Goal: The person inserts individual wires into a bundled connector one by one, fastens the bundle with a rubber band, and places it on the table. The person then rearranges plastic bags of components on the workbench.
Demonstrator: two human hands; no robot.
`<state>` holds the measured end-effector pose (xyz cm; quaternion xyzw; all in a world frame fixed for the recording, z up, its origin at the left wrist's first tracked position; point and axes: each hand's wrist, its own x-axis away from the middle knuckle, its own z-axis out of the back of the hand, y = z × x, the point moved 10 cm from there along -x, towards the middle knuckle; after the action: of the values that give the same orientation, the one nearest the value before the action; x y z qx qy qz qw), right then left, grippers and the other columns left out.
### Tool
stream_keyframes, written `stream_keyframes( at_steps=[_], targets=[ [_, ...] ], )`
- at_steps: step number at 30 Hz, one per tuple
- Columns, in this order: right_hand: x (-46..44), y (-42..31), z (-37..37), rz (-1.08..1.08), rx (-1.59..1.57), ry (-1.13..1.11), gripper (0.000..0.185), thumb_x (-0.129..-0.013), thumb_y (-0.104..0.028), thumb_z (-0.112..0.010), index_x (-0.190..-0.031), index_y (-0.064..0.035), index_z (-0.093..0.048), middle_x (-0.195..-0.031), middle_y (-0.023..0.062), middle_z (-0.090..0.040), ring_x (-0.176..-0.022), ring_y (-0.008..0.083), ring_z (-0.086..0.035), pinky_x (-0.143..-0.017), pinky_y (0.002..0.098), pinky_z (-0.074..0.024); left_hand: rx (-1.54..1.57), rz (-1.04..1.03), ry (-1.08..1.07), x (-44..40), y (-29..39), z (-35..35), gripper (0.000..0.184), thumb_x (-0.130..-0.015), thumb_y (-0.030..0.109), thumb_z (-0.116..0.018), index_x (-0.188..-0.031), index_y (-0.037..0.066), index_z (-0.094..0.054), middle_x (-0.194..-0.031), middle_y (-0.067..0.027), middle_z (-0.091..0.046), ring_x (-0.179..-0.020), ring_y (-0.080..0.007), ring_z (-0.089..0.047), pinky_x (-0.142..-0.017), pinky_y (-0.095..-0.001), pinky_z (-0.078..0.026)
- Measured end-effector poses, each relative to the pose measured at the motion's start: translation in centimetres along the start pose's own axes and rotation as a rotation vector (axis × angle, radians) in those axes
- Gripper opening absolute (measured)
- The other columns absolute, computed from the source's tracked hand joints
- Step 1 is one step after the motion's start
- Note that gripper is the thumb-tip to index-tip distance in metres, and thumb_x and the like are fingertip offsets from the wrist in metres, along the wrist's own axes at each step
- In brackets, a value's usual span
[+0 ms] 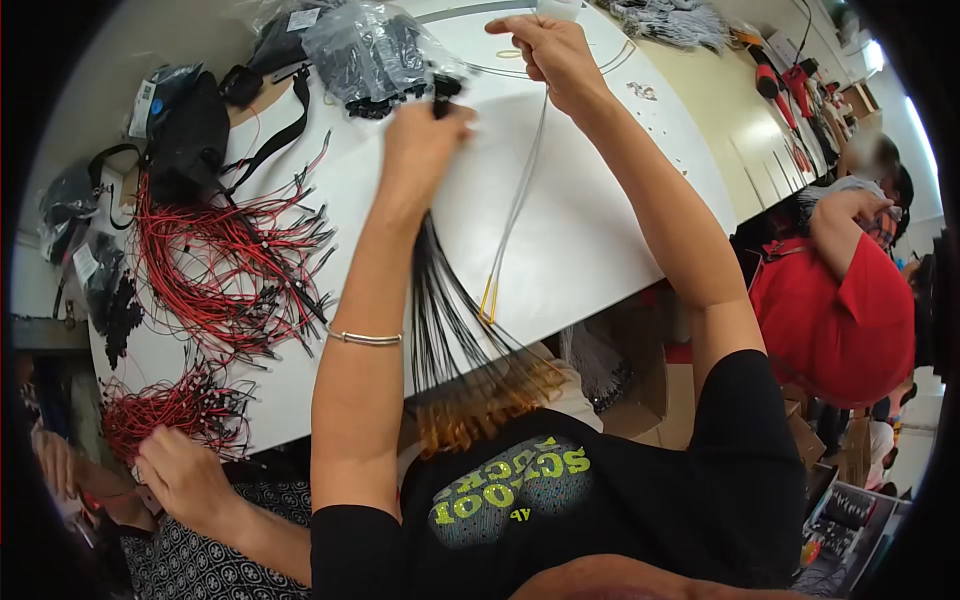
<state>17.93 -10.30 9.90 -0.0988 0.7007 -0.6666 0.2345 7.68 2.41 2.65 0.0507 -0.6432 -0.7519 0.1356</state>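
Note:
My left hand (430, 135), slightly blurred, is closed on a bundle of black cables (430, 300) near a clear plastic bag (375, 55) of black parts. The cables hang toward my body and end in amber-coloured tips (480, 405). At the far side of the table, my right hand (550, 55) has its index finger stretched to the left and the other fingers curled. A grey cable (525, 190) runs down from beneath it to a yellow looped end (488, 300). What the curled fingers hold, if anything, is hidden.
Red and black wires (215, 265) lie left on the white table (590, 240). At lower left, a co-worker's hand (185, 480) is by another red wire pile (180, 405). A person in red (840, 310) sits at right. Red-handled tools (780, 90) lie on the yellowish table (700, 110).

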Motion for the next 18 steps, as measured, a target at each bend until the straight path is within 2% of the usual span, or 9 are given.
stream_keyframes(
  at_steps=[1, 3, 4, 6, 11, 16, 18],
  targets=[
    [-0.1, 0.5, 0.4, 0.015, 0.124, 0.048, 0.022, -0.09, -0.018, -0.063, -0.094, 0.0025, -0.07, -0.065, 0.0034, -0.059, -0.046, 0.0023, -0.033, -0.04, 0.015, -0.0222, -0.246, -0.182, 0.241, -0.4, 1.0, 3.2, 0.024, -0.082, 0.021, -0.065, -0.087, -0.002, -0.071, -0.073, -0.0146, -0.069, -0.046, -0.0226, -0.049, -0.05, -0.0343, -0.043],
    [0.5, 1.9, -0.4, -0.018, 0.131, 0.006, 0.022, -0.09, -0.018, -0.064, -0.094, 0.0019, -0.07, -0.065, 0.0035, -0.06, -0.046, 0.0024, -0.034, -0.041, 0.0148, -0.0232, -0.518, -0.218, 0.428, -0.2, 1.8, 6.3, 0.024, -0.083, 0.02, -0.065, -0.087, -0.003, -0.07, -0.076, -0.0156, -0.068, -0.058, -0.0326, -0.056, -0.064, -0.0421, -0.047],
    [1.0, 2.7, -1.0, -0.05, 0.144, -0.033, 0.021, -0.09, -0.018, -0.064, -0.095, 0.0013, -0.07, -0.065, 0.0035, -0.06, -0.047, 0.0024, -0.035, -0.041, 0.0146, -0.0243, -0.521, -0.217, 0.431, -0.7, 1.2, 6.9, 0.024, -0.083, 0.02, -0.065, -0.087, -0.003, -0.07, -0.076, -0.0156, -0.068, -0.058, -0.0326, -0.056, -0.064, -0.0421, -0.047],
    [1.9, 4.2, -2.0, -0.116, 0.169, -0.111, 0.02, -0.09, -0.019, -0.066, -0.095, 0.0001, -0.071, -0.066, 0.0036, -0.061, -0.047, 0.0026, -0.038, -0.041, 0.0142, -0.0263, -0.743, -0.327, 0.537, -0.9, 1.5, 7.5, 0.022, -0.083, 0.019, -0.066, -0.087, -0.002, -0.07, -0.079, -0.0159, -0.065, -0.064, -0.0313, -0.058, -0.066, -0.0411, -0.048],
    [3.4, 6.0, -2.7, -0.196, 0.176, -0.105, 0.018, -0.09, -0.016, -0.066, -0.096, 0.0001, -0.07, -0.068, 0.0049, -0.065, -0.048, 0.0026, -0.044, -0.043, 0.0129, -0.0322, -0.846, -0.498, 0.587, -0.5, 2.4, 6.8, 0.016, -0.079, 0.019, -0.067, -0.088, 0.007, -0.074, -0.069, -0.0076, -0.066, -0.063, -0.0255, -0.061, -0.065, -0.0342, -0.047],
    [3.6, 6.6, -2.9, -0.173, 0.101, -0.13, 0.017, -0.089, -0.016, -0.067, -0.096, -0.0007, -0.069, -0.073, 0.0074, -0.068, -0.051, 0.0029, -0.05, -0.046, 0.012, -0.0384, -0.815, -0.56, 0.485, -0.3, 3.0, 5.4, 0.013, -0.081, 0.014, -0.066, -0.09, 0.004, -0.071, -0.081, -0.0133, -0.065, -0.067, -0.0305, -0.058, -0.067, -0.0402, -0.048],
    [3.7, 6.6, -3.0, -0.166, 0.073, -0.149, 0.017, -0.089, -0.016, -0.067, -0.096, -0.001, -0.069, -0.074, 0.0079, -0.068, -0.052, 0.0029, -0.051, -0.046, 0.012, -0.0393, -0.821, -0.553, 0.485, -0.4, 3.0, 5.3, 0.013, -0.08, 0.014, -0.068, -0.09, 0.005, -0.071, -0.079, -0.0112, -0.066, -0.064, -0.0289, -0.057, -0.066, -0.0388, -0.048]
  ],
)
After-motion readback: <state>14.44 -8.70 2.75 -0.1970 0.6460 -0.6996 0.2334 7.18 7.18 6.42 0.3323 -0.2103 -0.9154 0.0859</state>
